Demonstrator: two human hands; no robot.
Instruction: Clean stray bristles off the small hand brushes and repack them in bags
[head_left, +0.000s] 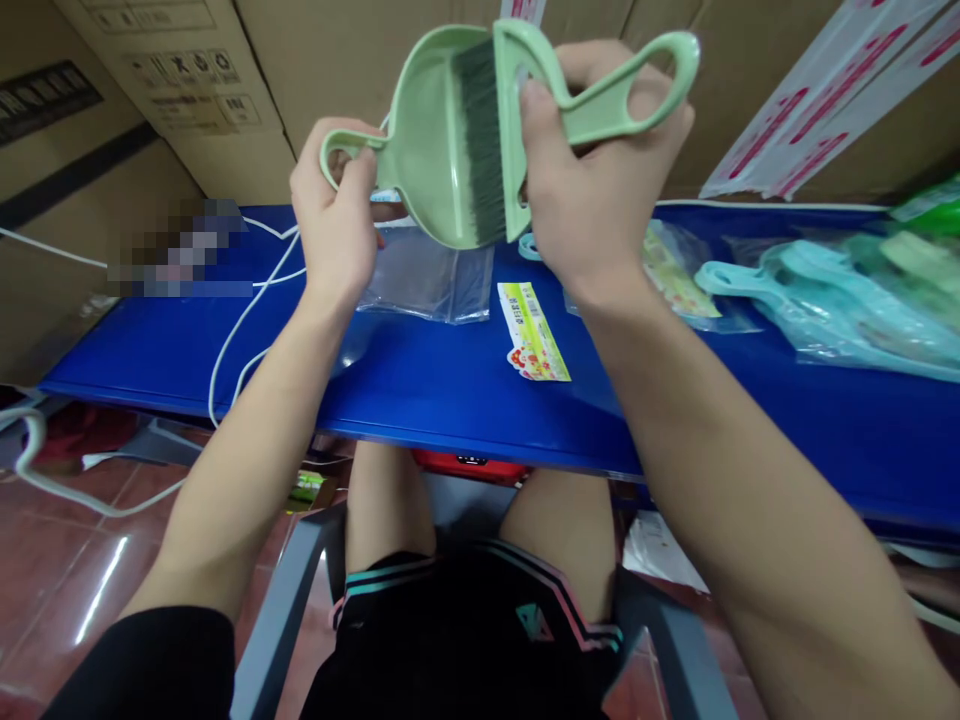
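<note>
My left hand (337, 205) grips the looped handle of a light green dustpan (427, 140), raised above the blue table. In my right hand (592, 170) is a matching green hand brush (512, 120), its dark bristles turned left against the pan's open side. The brush's looped handle points up and right. Under them on the table lies a clear plastic bag (435, 275), and to its right a yellow and white printed card (532, 332). A small light-blue piece (529, 246) shows partly behind my right wrist.
Bagged turquoise brush and dustpan sets (847, 300) lie at the right of the blue table (420, 385). White cables (244, 310) run across its left side. Cardboard boxes (322, 60) stand along the back. A grey chair's armrest (289, 610) is beside my legs.
</note>
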